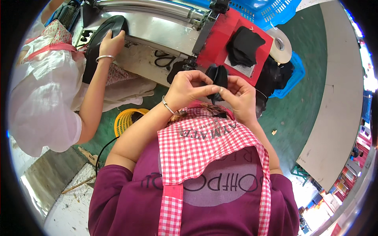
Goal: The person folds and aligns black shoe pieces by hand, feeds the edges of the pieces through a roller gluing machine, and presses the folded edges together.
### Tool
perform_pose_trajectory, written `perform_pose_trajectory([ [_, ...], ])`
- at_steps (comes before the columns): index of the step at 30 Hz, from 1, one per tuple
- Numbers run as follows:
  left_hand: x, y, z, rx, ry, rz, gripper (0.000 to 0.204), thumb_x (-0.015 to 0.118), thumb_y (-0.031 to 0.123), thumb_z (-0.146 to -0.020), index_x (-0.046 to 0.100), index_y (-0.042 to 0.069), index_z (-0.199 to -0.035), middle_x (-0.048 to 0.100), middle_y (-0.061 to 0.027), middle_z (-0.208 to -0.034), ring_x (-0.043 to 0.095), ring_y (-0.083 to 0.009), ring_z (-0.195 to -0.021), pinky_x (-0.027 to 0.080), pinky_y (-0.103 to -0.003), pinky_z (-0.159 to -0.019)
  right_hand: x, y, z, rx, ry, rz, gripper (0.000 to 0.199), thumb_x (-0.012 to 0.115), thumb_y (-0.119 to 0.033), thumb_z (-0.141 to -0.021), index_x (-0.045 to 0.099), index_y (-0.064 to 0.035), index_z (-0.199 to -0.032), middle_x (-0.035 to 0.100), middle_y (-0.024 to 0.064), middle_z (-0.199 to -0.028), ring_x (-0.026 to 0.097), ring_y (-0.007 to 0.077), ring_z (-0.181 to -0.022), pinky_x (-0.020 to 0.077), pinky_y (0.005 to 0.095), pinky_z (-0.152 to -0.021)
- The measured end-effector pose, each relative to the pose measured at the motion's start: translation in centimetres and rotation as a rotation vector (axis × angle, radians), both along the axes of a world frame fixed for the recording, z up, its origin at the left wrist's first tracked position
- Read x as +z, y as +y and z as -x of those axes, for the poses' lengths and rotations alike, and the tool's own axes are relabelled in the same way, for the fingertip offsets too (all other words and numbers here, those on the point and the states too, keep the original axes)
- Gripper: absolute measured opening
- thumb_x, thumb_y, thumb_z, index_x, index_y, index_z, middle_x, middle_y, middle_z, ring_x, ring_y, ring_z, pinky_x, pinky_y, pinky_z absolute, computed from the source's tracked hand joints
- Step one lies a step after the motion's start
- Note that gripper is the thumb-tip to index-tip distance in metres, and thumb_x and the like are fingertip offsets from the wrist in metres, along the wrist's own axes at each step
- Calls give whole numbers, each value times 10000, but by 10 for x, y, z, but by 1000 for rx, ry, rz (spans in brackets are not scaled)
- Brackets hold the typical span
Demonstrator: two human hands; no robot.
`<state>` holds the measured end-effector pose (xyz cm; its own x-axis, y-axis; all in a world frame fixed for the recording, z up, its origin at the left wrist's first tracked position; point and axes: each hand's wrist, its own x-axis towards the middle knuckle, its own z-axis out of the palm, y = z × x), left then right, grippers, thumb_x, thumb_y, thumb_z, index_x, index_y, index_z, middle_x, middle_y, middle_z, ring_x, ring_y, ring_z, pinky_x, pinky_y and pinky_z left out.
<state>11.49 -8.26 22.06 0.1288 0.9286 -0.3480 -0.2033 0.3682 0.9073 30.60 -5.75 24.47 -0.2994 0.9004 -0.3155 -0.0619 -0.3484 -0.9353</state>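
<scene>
left hand (188, 87) pinching black cloth piece (217, 78) | right hand (240, 96) clamped on same piece, held at chest above red worktop (212, 47) | co-worker's hand (111, 43) on black pad (103, 33)

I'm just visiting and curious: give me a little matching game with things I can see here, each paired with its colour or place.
Things:
1. Basket
2. Roll of tape
3. Crate
4. Small dark piece

Colour or place:
A. blue
B. between both hands
C. yellow
D. white

Pairs: 1-C, 2-D, 3-A, 4-B. The left hand and right hand pinch the piece together.
</scene>
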Motion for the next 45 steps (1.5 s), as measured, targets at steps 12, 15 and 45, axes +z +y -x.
perform_pose_trajectory([
  [12, -128, -21, 66, 175, 388, 13, 505, 710, 123, -794, 491, 3, -1233, 619, -115, -900, 609, -173, -756, 520, -315, -714, -22, 13, -41, -142, 251, 324, 306, 595, 64, -819, 608, 56, -1125, 683, 119, -1042, 675, 178, -882, 547, 282, -814],
  [15, -144, -6, 69, 189, 777, -142, 490, 701, 142, -785, 503, 5, -1212, 610, -137, -897, 618, -233, -726, 506, -373, -679, -25, 10, -38, -108, 206, 327, 312, 611, 54, -825, 607, 54, -1137, 680, 104, -1038, 668, 158, -872, 541, 271, -808],
  [45, -16, -29, 20, -116, -388, 274, 490, 549, 66, -946, 389, 47, -1409, 562, -86, -1204, 602, -145, -1068, 525, -271, -850, -6, -5, -11, 412, -552, -888, 351, 660, 10, -695, 666, -58, -1040, 608, 102, -979, 637, 275, -840, 535, 349, -707],
])
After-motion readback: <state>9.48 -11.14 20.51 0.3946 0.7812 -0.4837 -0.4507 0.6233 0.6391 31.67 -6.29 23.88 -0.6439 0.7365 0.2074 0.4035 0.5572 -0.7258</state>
